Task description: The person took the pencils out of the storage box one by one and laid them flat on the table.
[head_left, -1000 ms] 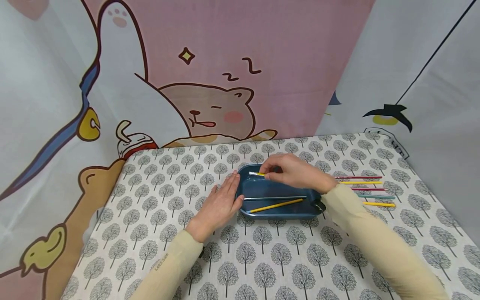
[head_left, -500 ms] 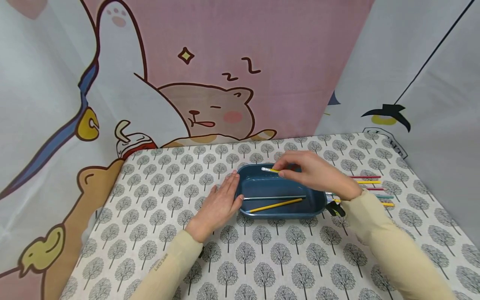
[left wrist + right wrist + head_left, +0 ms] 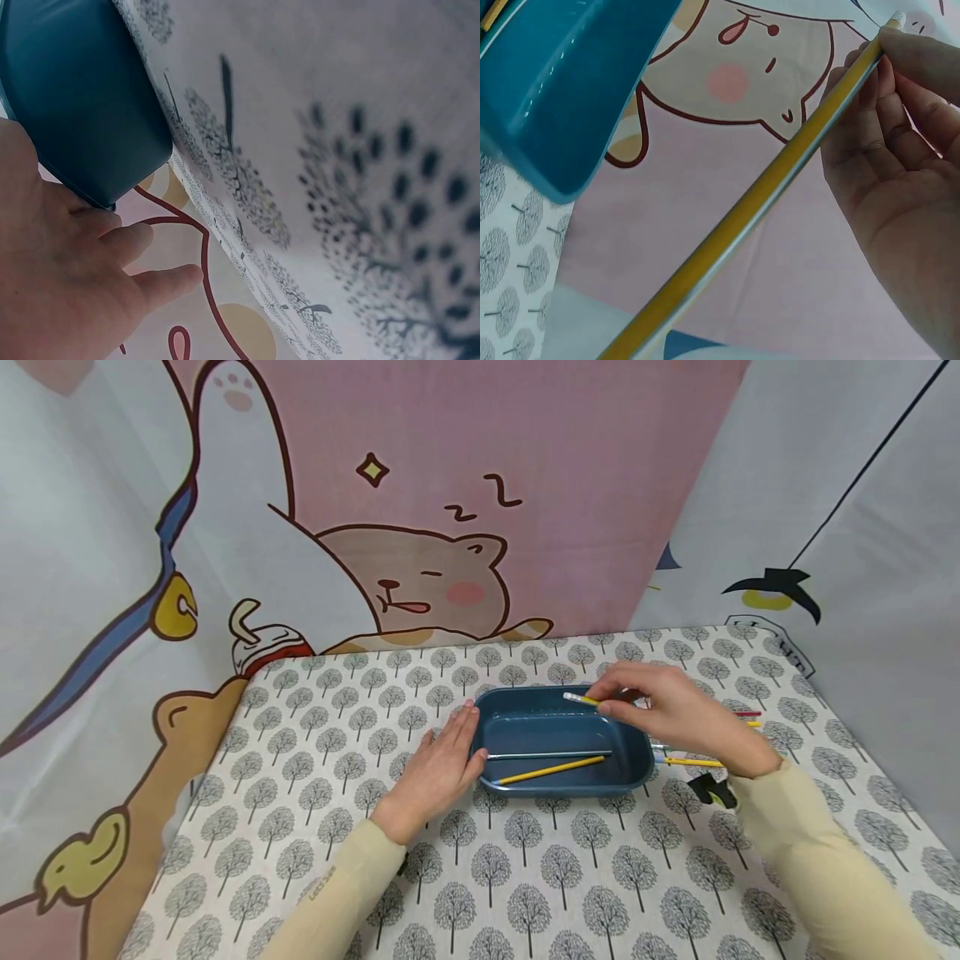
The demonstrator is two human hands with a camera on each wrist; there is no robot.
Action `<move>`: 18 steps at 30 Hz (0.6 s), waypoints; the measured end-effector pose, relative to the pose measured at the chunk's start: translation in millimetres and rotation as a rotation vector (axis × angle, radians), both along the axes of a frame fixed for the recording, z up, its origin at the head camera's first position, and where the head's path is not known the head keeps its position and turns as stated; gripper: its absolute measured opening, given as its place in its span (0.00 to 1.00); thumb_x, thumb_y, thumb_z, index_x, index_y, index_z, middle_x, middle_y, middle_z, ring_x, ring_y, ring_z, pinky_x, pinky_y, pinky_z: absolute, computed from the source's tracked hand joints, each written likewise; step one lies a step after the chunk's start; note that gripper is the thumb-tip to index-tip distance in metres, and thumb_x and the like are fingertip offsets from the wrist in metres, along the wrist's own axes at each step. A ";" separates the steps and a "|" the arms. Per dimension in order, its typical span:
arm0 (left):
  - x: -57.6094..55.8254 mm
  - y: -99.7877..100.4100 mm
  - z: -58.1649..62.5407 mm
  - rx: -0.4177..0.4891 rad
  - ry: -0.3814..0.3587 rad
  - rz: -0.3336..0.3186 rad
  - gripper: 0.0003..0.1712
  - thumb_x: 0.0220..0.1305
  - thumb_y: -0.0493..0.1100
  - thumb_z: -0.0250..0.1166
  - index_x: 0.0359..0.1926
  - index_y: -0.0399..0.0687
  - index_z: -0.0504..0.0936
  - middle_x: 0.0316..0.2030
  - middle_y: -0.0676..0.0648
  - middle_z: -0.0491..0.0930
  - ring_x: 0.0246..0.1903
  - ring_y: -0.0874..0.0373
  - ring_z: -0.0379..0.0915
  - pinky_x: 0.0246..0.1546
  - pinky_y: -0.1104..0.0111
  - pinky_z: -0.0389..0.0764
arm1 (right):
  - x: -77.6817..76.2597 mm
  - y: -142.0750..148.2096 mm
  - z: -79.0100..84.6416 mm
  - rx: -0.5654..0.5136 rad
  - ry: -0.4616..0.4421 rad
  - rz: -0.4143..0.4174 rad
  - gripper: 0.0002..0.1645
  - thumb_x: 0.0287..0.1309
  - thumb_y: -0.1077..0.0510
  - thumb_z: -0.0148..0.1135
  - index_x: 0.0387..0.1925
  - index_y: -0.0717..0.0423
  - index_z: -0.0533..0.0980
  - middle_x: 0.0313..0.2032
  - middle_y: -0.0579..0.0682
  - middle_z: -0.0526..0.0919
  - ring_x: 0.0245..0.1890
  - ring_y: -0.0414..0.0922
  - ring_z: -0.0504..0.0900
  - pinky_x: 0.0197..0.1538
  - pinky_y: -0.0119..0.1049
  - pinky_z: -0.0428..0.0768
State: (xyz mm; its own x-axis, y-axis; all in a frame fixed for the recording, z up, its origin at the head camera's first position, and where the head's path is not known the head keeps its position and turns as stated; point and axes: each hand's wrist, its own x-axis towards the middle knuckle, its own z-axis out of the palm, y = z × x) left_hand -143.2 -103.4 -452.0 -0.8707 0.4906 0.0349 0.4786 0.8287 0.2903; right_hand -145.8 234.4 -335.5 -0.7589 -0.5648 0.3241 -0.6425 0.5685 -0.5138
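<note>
My right hand [image 3: 663, 706] pinches a yellow pencil [image 3: 765, 187] between thumb and fingers, near its pale eraser end, above the far right part of the dark blue tray [image 3: 551, 735]. The right wrist view shows the pencil's long shaft slanting across, apart from the tray wall. With fingers nearly straight, my left hand [image 3: 433, 770] rests against the tray's left end, its thumb at the rim. A teal pencil [image 3: 551, 755] and a second yellow pencil [image 3: 550, 771] lie inside the tray, toward its near side.
Right of the tray, a yellow pencil [image 3: 693, 762] and a red pencil [image 3: 750, 713] lie on the tree-patterned cloth [image 3: 525, 860], with others partly hidden behind my right wrist. A cartoon-printed curtain [image 3: 585, 510] stands behind the table.
My right hand has moved right along the tray's far side, carrying the pinched pencil with it. My left hand and the pencils in the tray have stayed put.
</note>
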 end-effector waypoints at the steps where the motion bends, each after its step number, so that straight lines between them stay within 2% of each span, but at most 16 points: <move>1: -0.2 0.0 0.0 -0.001 0.001 0.000 0.41 0.83 0.60 0.38 0.83 0.42 0.45 0.83 0.44 0.42 0.79 0.45 0.47 0.72 0.40 0.60 | 1.4 2.4 0.1 0.000 -0.003 -0.010 0.13 0.64 0.65 0.70 0.46 0.46 0.85 0.42 0.38 0.86 0.38 0.33 0.81 0.42 0.28 0.81; 9: -0.4 0.2 0.9 0.020 -0.004 -0.002 0.41 0.82 0.60 0.38 0.83 0.42 0.45 0.83 0.44 0.43 0.79 0.45 0.48 0.72 0.40 0.60 | 11.9 20.2 0.4 0.002 0.017 -0.064 0.15 0.64 0.67 0.70 0.45 0.44 0.85 0.42 0.34 0.84 0.37 0.33 0.81 0.34 0.29 0.80; 15: 0.7 0.3 2.6 0.017 0.001 -0.005 0.41 0.82 0.59 0.39 0.83 0.41 0.45 0.83 0.43 0.43 0.79 0.44 0.48 0.72 0.40 0.60 | 16.2 32.8 -3.0 -0.019 0.044 -0.064 0.20 0.61 0.69 0.71 0.46 0.41 0.85 0.42 0.36 0.85 0.36 0.33 0.82 0.33 0.26 0.80; 18: 0.8 0.3 2.2 0.016 0.004 -0.004 0.41 0.82 0.59 0.40 0.83 0.41 0.45 0.82 0.42 0.43 0.79 0.44 0.48 0.72 0.39 0.60 | 18.7 38.5 -5.5 -0.018 0.047 -0.072 0.22 0.60 0.71 0.71 0.46 0.41 0.85 0.42 0.37 0.85 0.37 0.33 0.83 0.37 0.24 0.80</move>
State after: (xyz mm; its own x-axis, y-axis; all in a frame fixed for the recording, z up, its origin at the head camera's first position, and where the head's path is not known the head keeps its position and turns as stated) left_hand -142.3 -103.1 -449.8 -0.8686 0.4933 0.0462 0.4829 0.8220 0.3018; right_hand -127.1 272.9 -341.0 -0.7811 -0.5031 0.3697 -0.6239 0.6048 -0.4950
